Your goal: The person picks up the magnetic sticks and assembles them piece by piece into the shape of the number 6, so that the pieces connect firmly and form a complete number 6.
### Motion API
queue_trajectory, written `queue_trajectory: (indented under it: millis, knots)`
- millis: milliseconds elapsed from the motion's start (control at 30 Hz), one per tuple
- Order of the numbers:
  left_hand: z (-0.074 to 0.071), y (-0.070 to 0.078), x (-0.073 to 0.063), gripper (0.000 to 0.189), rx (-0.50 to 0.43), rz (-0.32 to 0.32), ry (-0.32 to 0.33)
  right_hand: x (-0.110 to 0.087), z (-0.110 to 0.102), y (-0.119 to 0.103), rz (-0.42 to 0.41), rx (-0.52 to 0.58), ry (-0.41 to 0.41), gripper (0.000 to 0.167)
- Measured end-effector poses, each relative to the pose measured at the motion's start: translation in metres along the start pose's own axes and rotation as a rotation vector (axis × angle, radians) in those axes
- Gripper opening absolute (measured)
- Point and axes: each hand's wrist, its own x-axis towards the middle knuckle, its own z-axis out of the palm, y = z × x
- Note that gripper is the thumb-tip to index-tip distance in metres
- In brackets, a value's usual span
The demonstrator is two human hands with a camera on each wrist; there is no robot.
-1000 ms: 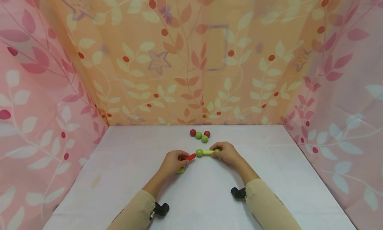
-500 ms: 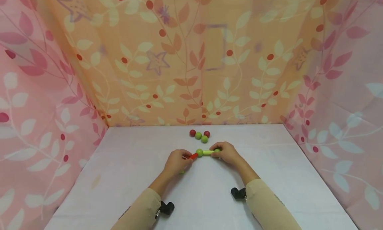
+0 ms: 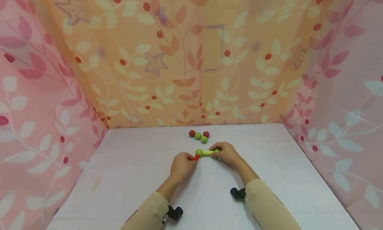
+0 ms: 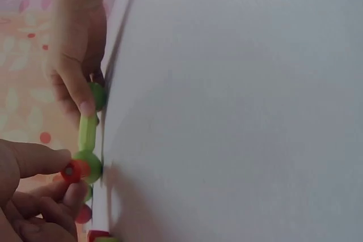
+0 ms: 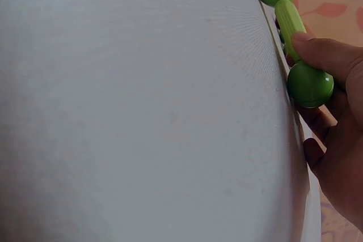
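Observation:
My left hand [image 3: 183,165] pinches a short red rod [image 4: 71,170] between thumb and fingers. The rod's far end meets a green ball [image 3: 198,152], and its near end, with a small hole, faces the left wrist camera. From that ball a light green rod [image 5: 290,21] runs right to a second green ball [image 5: 310,84]. My right hand [image 3: 228,152] holds the light green rod near this second ball, thumb on the rod and fingers behind. In the head view the right hand partly covers the second ball.
Behind the hands on the white table [image 3: 134,150] lie two red balls [image 3: 192,133] and two green balls [image 3: 204,139], close together. Red and green pieces [image 4: 99,234] show at the bottom of the left wrist view. Patterned cloth [image 3: 185,57] encloses the back and sides.
My left hand has moved right and turned, bringing the red rod against the left green ball. The light green piece by the left hand is now hidden. The right hand stays put.

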Motion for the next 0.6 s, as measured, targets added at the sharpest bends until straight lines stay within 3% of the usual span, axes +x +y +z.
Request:
queue_trajectory:
  millis: [133, 400, 600]
  knots:
    - [0.000, 0.001, -0.004, 0.012, -0.057, -0.077, -0.012, 0.000, 0.002, 0.000, -0.008, 0.012, -0.014, 0.020]
    - [0.005, -0.001, 0.004, 0.019, -0.194, -0.172, -0.146, 0.000, -0.001, -0.001, -0.016, 0.009, -0.010, 0.019]
    - [0.008, 0.000, 0.007, 0.020, -0.259, -0.237, -0.195, -0.001, -0.004, 0.002, -0.021, 0.005, -0.019, 0.019]
